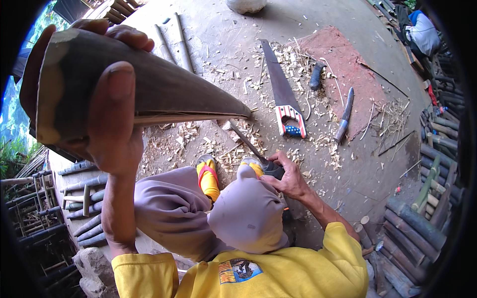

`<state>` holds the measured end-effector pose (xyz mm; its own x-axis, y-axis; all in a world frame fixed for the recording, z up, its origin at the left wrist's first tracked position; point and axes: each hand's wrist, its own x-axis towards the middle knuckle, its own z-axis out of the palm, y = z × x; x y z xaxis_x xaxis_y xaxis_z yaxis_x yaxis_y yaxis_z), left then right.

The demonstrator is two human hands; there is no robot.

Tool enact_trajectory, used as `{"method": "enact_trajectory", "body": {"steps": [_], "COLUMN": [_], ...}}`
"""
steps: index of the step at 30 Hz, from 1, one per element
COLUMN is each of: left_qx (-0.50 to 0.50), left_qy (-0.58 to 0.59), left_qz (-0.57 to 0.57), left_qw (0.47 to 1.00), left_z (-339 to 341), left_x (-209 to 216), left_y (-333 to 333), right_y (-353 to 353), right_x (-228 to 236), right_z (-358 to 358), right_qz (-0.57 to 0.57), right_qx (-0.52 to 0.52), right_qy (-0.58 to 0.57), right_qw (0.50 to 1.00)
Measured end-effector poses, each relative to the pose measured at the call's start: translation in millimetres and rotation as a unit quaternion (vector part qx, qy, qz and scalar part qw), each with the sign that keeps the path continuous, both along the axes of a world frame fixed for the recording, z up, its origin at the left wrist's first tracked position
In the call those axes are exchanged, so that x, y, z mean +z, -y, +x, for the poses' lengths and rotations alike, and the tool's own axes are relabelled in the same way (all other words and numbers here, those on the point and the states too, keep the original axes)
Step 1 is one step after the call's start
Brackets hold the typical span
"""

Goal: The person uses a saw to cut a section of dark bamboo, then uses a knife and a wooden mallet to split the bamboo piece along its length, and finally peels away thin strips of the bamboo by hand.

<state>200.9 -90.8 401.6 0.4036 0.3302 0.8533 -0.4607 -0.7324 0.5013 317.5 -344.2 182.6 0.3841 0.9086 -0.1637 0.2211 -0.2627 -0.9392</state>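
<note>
My left hand is raised at the upper left, gripping a large dark bamboo piece. Its wide, pale cut end faces the left, and it narrows to a tip toward the middle of the view. The thumb lies along the near side, with fingers over the top. In front of my knee, my right hand is closed on the black handle of a narrow, dark-bladed tool. The blade points up and left, its end close to the bamboo's tip; whether they touch, I cannot tell. Knife or file, the tool's exact kind is unclear.
Pale wood shavings litter the floor. Ahead lie a handsaw, a dark-handled tool and a sheathed-looking blade beside a reddish mat. Bamboo lengths are stacked at the right, more at the left.
</note>
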Motion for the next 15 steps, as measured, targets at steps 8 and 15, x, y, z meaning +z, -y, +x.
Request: {"method": "enact_trajectory", "body": {"steps": [8,15], "left_qx": [-0.02,-0.086], "left_qy": [0.001,0.023], "left_qz": [0.012,-0.037], "left_qw": [1.0,0.995], "left_z": [-4.6,-12.1], "left_x": [0.3,-6.7], "left_y": [1.9,-10.4], "right_y": [-6.9,-9.8], "right_x": [6.2,-3.5], "right_z": [-0.2,7.0], "right_qz": [0.022,0.064], "right_qx": [0.003,0.003], "right_qy": [0.01,0.072], "right_qw": [1.0,0.995]}}
